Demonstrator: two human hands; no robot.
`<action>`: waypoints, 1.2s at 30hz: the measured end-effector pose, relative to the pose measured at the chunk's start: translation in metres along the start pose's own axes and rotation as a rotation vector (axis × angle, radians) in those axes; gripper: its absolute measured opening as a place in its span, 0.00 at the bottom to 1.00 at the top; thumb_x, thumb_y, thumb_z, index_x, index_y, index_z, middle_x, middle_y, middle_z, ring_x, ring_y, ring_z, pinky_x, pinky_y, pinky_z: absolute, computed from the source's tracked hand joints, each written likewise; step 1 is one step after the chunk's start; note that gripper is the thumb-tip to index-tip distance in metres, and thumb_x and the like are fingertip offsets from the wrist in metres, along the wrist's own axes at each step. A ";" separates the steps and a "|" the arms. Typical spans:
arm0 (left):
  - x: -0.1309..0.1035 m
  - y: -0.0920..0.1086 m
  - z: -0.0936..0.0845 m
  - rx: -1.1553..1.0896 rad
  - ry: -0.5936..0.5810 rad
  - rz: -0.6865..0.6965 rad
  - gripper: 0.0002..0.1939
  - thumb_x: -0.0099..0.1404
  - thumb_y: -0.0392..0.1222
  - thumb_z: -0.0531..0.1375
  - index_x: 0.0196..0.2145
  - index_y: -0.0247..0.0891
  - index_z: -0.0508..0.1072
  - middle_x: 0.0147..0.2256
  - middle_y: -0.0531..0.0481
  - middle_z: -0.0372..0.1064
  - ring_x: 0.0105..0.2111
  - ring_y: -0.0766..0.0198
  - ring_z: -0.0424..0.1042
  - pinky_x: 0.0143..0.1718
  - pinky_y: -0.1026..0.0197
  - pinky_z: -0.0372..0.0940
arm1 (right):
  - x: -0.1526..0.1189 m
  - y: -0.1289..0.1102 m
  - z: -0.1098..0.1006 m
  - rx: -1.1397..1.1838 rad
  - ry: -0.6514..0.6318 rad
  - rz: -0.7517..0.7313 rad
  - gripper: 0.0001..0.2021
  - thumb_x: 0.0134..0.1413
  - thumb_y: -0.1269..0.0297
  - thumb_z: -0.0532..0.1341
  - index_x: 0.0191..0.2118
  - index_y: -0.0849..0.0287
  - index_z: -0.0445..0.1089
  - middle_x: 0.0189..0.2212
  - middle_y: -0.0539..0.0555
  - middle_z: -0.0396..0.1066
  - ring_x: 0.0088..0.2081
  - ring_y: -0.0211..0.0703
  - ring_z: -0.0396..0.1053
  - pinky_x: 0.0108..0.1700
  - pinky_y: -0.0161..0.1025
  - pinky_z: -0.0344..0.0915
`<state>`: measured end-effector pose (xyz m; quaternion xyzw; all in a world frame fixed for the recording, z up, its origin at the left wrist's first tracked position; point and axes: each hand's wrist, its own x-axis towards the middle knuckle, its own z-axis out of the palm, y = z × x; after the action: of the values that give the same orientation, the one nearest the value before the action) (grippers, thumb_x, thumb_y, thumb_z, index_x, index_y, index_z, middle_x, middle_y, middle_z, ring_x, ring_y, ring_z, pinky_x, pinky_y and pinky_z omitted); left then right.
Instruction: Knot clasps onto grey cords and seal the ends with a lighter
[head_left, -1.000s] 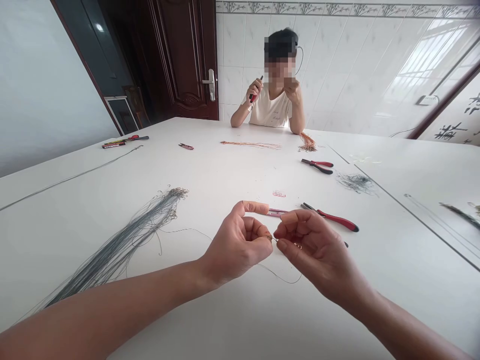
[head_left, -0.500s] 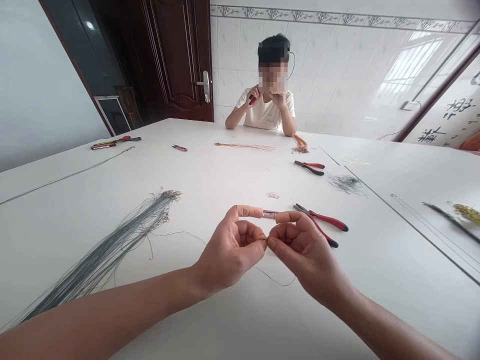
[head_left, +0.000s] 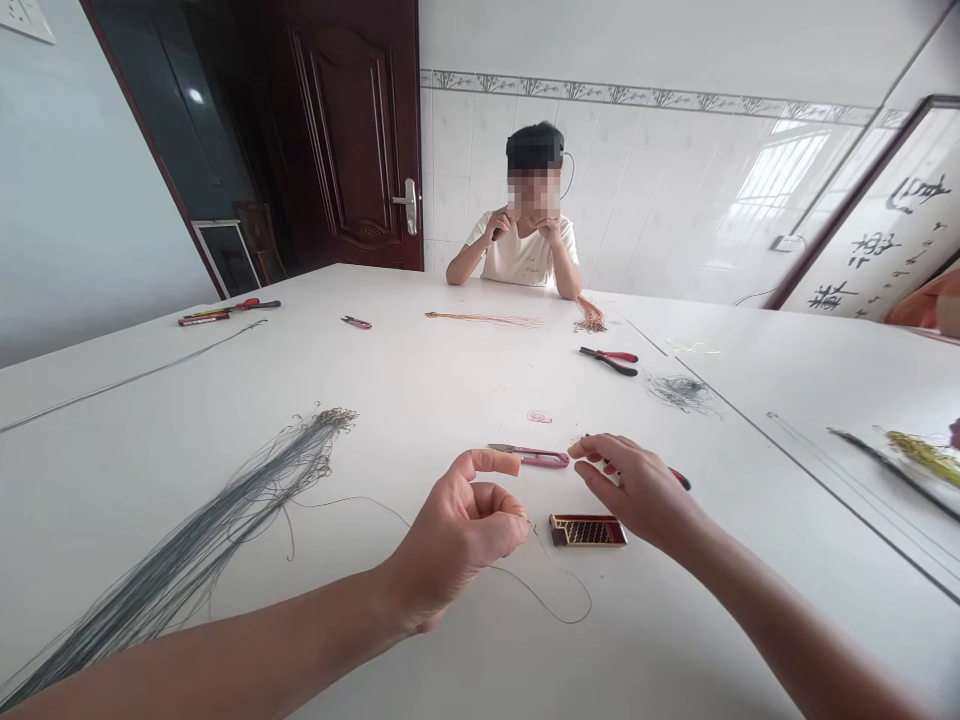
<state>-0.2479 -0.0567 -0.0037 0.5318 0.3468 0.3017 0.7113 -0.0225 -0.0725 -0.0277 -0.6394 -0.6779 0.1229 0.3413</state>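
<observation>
My left hand [head_left: 480, 520] is closed in a pinch on a thin grey line [head_left: 585, 615]; the line's end at the fingertips is too small to make out. From there the line curls over the white table. My right hand [head_left: 622, 475] is apart from it, fingers stretched and parted, holding nothing. Its fingertips are by the pink-handled thread snips [head_left: 551, 460]. Red-handled pliers [head_left: 681, 480] lie mostly hidden behind this hand. Below it is a small flat gold-edged case [head_left: 588, 530] with a dark pattern. Orange covers sit on my index fingers, the left one plainly visible.
A long bundle of grey lines with hooked ends [head_left: 247, 500] lies at left. Farther back are another pair of pliers [head_left: 609, 361], a grey tangle [head_left: 681, 392], orange strands [head_left: 591, 315] and small snips [head_left: 356, 322]. Across the table [head_left: 420, 380] sits a person [head_left: 525, 250], both hands raised.
My hands have parted: the right let go of the pinch and moved right and up, opening. The left keeps its pinch. The case and snips are now uncovered. The view has tilted up.
</observation>
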 end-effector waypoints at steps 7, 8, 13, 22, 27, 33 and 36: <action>0.003 0.004 -0.004 0.031 0.076 0.031 0.19 0.56 0.33 0.58 0.45 0.42 0.62 0.25 0.58 0.61 0.24 0.73 0.57 0.27 0.66 0.53 | 0.004 0.005 0.002 -0.175 -0.058 -0.079 0.11 0.58 0.66 0.52 0.41 0.56 0.70 0.47 0.59 0.69 0.53 0.56 0.61 0.50 0.58 0.59; 0.004 0.004 -0.005 0.033 0.080 0.036 0.19 0.56 0.33 0.58 0.45 0.42 0.62 0.25 0.58 0.61 0.24 0.73 0.57 0.27 0.66 0.53 | 0.004 0.005 -0.001 -0.187 -0.079 -0.074 0.11 0.57 0.65 0.53 0.42 0.56 0.70 0.48 0.59 0.69 0.53 0.57 0.61 0.50 0.58 0.59; 0.003 0.004 -0.006 0.034 0.056 0.057 0.19 0.56 0.33 0.58 0.45 0.43 0.62 0.26 0.59 0.62 0.24 0.73 0.57 0.27 0.67 0.54 | -0.006 -0.001 -0.016 -0.166 -0.308 -0.042 0.13 0.49 0.59 0.62 0.43 0.47 0.71 0.41 0.52 0.72 0.42 0.51 0.69 0.38 0.46 0.68; -0.002 0.009 -0.001 0.017 0.006 0.078 0.18 0.57 0.33 0.59 0.45 0.42 0.61 0.24 0.60 0.61 0.23 0.75 0.56 0.27 0.68 0.53 | -0.012 -0.018 0.000 -0.086 -0.355 0.002 0.10 0.46 0.70 0.58 0.36 0.52 0.71 0.35 0.54 0.69 0.38 0.51 0.66 0.37 0.46 0.63; -0.003 0.008 -0.001 0.019 -0.014 0.065 0.18 0.57 0.33 0.60 0.45 0.42 0.60 0.25 0.60 0.61 0.24 0.75 0.56 0.27 0.68 0.53 | -0.008 -0.027 -0.007 0.113 -0.321 0.032 0.12 0.47 0.72 0.53 0.39 0.54 0.67 0.35 0.52 0.66 0.33 0.41 0.63 0.33 0.39 0.63; -0.001 0.007 -0.002 0.020 0.004 0.053 0.18 0.57 0.33 0.60 0.45 0.42 0.61 0.24 0.60 0.61 0.23 0.75 0.56 0.26 0.68 0.53 | -0.009 -0.037 -0.012 0.605 -0.337 0.210 0.19 0.46 0.72 0.51 0.45 0.55 0.67 0.38 0.53 0.65 0.27 0.34 0.56 0.27 0.35 0.55; -0.001 0.008 -0.001 0.026 0.002 0.055 0.17 0.57 0.33 0.59 0.44 0.42 0.61 0.24 0.60 0.61 0.23 0.75 0.56 0.26 0.68 0.53 | -0.011 -0.039 -0.009 0.785 -0.335 0.307 0.18 0.49 0.71 0.50 0.46 0.56 0.68 0.36 0.53 0.67 0.26 0.35 0.56 0.30 0.38 0.55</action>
<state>-0.2498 -0.0544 0.0034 0.5499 0.3365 0.3171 0.6955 -0.0481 -0.0915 -0.0010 -0.5258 -0.5233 0.5217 0.4213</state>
